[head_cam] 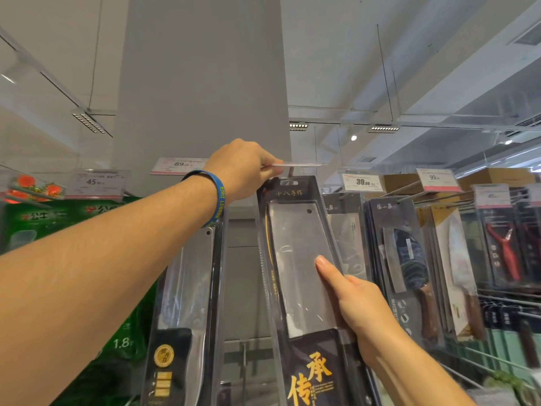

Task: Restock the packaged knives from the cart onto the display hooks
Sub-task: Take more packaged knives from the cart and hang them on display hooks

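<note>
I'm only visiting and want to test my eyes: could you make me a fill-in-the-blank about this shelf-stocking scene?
1. The left hand wears a ____ wristband.
2. The right hand holds the packaged knife; the clear label flap above it is pinched by the ____ hand.
3. The price tag just right of that package reads ____.
Missing words: blue; left; 39.00.

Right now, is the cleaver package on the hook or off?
Cannot tell: the hook sits right at the hang slot of the cleaver package, which the right hand holds tilted; the left hand pinches the price tag.
</note>
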Motion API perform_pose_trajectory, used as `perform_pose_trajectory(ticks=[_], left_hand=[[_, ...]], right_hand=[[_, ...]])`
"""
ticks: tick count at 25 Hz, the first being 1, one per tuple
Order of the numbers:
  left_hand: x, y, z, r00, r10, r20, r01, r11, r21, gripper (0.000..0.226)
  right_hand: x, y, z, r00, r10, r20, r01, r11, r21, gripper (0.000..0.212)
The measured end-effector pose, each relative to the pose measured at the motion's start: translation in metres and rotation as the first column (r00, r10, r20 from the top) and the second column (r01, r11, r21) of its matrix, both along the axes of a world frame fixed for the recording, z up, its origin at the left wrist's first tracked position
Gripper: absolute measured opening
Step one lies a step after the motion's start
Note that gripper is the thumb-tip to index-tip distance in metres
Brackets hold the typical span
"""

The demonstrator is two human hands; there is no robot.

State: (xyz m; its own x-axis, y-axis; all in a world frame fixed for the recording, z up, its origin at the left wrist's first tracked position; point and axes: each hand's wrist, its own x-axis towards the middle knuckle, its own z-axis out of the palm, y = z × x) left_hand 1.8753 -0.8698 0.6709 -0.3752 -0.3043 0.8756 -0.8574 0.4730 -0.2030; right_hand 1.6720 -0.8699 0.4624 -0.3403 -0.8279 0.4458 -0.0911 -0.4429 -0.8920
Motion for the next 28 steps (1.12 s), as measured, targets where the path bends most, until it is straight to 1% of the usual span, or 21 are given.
perform_pose_trajectory(ticks=[2,3,4,6,7,9,10,12,13,16,17,19,20,21,23,28], left_hand=[[-0.001,-0.002,0.000,1.000,0.001,-0.012,-0.001,1.000,-0.013,0.031],[-0.002,-0.003,-0.001,1.000,-0.001,-0.018,0.001,1.000,-0.012,0.031],[-0.002,-0.003,0.000,1.000,-0.008,-0.021,0.008,1.000,-0.005,0.031],[0.000,-0.004,0.000,1.000,-0.020,-0.023,0.020,1.000,0.008,0.033],[0.000,-0.004,-0.001,1.000,-0.017,-0.022,0.018,1.000,0.010,0.034],[0.001,-0.003,-0.002,1.000,-0.006,-0.029,0.006,1.000,0.011,0.034],[0.001,-0.003,-0.002,0.999,0.000,-0.032,0.001,1.000,0.014,0.033],[0.001,-0.001,-0.002,1.000,0.005,-0.027,-0.005,1.000,0.012,0.032],[0.001,-0.001,-0.002,1.000,0.008,-0.024,-0.008,1.000,0.012,0.031],[-0.001,-0.001,-0.003,1.000,0.009,-0.012,-0.009,1.000,0.014,0.032],[0.000,-0.001,-0.003,1.000,0.009,-0.013,-0.009,1.000,0.010,0.032],[-0.002,-0.002,-0.002,1.000,0.003,-0.019,-0.003,1.000,0.001,0.033],[-0.003,-0.001,-0.001,1.000,0.006,-0.017,-0.006,1.000,-0.001,0.032],[-0.004,0.000,-0.001,1.000,0.014,-0.012,-0.014,1.000,-0.004,0.031],[-0.003,0.002,0.001,0.999,0.033,-0.017,-0.034,0.999,-0.010,0.029],[-0.002,0.000,-0.001,0.999,0.031,-0.036,-0.030,0.999,0.023,0.030]], right_hand=[[0.000,0.002,0.003,0.999,-0.041,0.027,0.042,0.999,-0.029,0.073],[0.003,0.003,0.002,0.998,-0.068,0.013,0.069,0.997,-0.045,0.076],[0.008,0.005,0.001,0.995,-0.100,-0.019,0.099,0.993,-0.062,0.078],[0.019,0.006,-0.002,0.979,-0.168,-0.120,0.156,0.983,-0.099,0.071],[0.023,0.004,-0.004,0.975,-0.174,-0.142,0.159,0.981,-0.106,0.068],[0.025,0.002,-0.004,0.983,-0.139,-0.120,0.127,0.987,-0.103,0.068],[0.023,0.000,-0.003,0.986,-0.119,-0.118,0.108,0.990,-0.090,0.073],[0.017,-0.002,0.000,0.992,-0.098,-0.084,0.094,0.994,-0.053,0.089],[0.013,-0.002,-0.001,0.995,-0.089,-0.053,0.088,0.996,-0.030,0.089],[0.002,-0.001,-0.007,0.994,-0.056,0.090,0.050,0.996,0.072,0.062],[0.000,0.000,-0.008,0.993,-0.073,0.095,0.064,0.994,0.092,0.060],[-0.001,0.001,-0.007,0.992,-0.122,0.023,0.120,0.990,0.074,0.075],[0.002,0.002,-0.003,0.987,-0.154,-0.048,0.156,0.987,0.036,0.076],[0.008,0.005,0.000,0.974,-0.191,-0.125,0.190,0.982,-0.017,0.072],[0.022,0.008,0.005,0.944,-0.221,-0.245,0.201,0.974,-0.107,0.067],[0.019,0.011,0.005,0.945,-0.212,-0.248,0.197,0.977,-0.083,0.068]])
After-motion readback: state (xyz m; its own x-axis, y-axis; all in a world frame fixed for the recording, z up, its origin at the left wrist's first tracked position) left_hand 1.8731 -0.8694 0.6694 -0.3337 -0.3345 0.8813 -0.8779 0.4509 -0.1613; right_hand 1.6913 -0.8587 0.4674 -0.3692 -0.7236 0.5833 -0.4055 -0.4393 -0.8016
